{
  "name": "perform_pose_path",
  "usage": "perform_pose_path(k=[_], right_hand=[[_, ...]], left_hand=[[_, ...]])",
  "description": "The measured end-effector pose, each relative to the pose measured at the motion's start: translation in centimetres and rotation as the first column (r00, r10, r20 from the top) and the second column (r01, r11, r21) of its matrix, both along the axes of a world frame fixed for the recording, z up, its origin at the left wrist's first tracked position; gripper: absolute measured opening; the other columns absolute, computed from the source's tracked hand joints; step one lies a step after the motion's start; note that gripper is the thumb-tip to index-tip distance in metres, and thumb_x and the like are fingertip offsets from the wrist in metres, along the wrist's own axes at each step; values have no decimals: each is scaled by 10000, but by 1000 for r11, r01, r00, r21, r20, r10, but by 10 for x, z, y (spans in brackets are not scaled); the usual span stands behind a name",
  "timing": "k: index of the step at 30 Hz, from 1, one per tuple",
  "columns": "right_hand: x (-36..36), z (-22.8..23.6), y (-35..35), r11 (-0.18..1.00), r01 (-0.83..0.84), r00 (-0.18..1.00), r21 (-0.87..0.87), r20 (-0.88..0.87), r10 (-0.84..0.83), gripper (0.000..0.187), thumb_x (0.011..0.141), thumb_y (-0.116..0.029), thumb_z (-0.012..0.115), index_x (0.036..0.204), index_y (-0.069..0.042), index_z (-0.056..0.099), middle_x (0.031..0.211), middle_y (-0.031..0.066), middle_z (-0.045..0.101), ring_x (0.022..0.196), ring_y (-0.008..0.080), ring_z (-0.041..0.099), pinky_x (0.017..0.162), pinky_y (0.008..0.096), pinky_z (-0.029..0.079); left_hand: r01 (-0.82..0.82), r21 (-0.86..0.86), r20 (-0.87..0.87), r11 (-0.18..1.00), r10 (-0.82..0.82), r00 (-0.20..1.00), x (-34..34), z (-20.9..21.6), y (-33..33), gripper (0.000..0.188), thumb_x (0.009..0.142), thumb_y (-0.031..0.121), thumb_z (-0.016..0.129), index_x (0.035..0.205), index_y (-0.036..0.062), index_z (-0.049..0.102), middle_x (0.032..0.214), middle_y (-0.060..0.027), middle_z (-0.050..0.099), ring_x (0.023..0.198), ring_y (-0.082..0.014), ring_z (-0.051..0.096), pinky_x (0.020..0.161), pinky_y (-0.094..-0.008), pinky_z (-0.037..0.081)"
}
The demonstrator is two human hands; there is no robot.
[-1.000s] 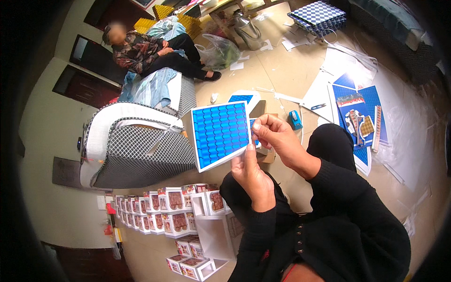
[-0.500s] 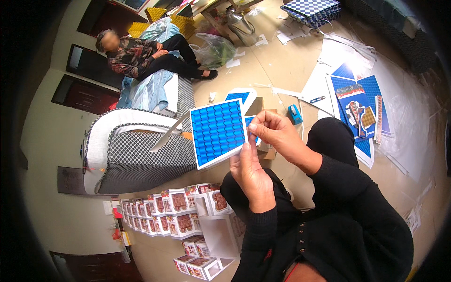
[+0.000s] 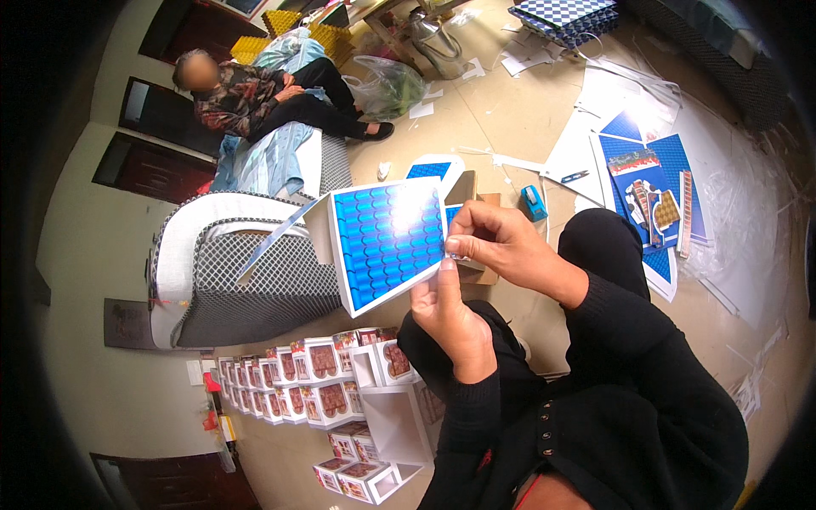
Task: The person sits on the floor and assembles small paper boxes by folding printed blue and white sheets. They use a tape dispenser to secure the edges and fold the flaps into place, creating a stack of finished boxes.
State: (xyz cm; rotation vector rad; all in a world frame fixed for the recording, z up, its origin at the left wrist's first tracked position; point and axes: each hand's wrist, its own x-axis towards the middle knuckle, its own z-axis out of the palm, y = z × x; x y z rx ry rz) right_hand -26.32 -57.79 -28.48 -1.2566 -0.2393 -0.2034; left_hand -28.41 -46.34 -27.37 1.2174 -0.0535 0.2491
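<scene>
A folded card roof piece point(image 3: 387, 242), printed with blue tiles and edged in white, is held in front of me. A thin flap point(image 3: 280, 238) sticks out from its left side. My left hand point(image 3: 455, 327) grips its lower right edge, thumb in front and fingers partly hidden behind. At that same edge, just above the left thumb, my right hand point(image 3: 506, 251) pinches thumb and forefinger together. A small pale, shiny bit shows at those fingertips, too small to name. Beyond my right hand sits a blue tape dispenser point(image 3: 533, 204).
Stacked white printed card boxes point(image 3: 327, 395) stand at lower left. More blue tile-print sheets point(image 3: 642, 191) lie on the floor at right, near dark-handled scissors point(image 3: 575, 177). A person point(image 3: 255, 102) sits on a padded bench point(image 3: 263, 293) at left. A metal kettle point(image 3: 433, 38) stands at the back.
The roof piece has tilted, its face now catching glare and its left flap swung more into sight. My right fingertips have shifted slightly down and left along the edge.
</scene>
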Motion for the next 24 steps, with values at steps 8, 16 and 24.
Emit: perform_pose_path(k=[8, 16, 24], right_hand=[[2, 8, -6, 948, 8, 993, 319, -111, 29, 145, 951, -181, 636, 940, -46, 585, 789, -15, 613, 662, 30, 505, 575, 185, 385], [2, 3, 3, 838, -11, 975, 546, -179, 130, 151, 948, -222, 642, 953, -86, 578, 794, -15, 624, 605, 14, 444, 533, 167, 326], [-3, 7, 6, 809, 54, 981, 586, -180, 65, 422, 933, -210, 661, 1292, -61, 496, 815, -18, 625, 633, 19, 476, 550, 172, 353]], left_hand=[[-49, 26, 5, 998, 49, 999, -3, -2, -2, 272, 911, 14, 581, 1166, -80, 585, 1144, -149, 631, 1049, -180, 615, 972, -306, 478], [-43, -6, 31, 999, 43, 999, -3, -3, -12, 263, 925, 40, 579, 1174, -45, 597, 1142, -123, 636, 1054, -171, 609, 967, -304, 476], [-34, -43, 34, 998, 36, 999, 3, -7, -18, 252, 930, 34, 571, 1168, -44, 598, 1138, -116, 639, 1035, -151, 602, 958, -292, 459]])
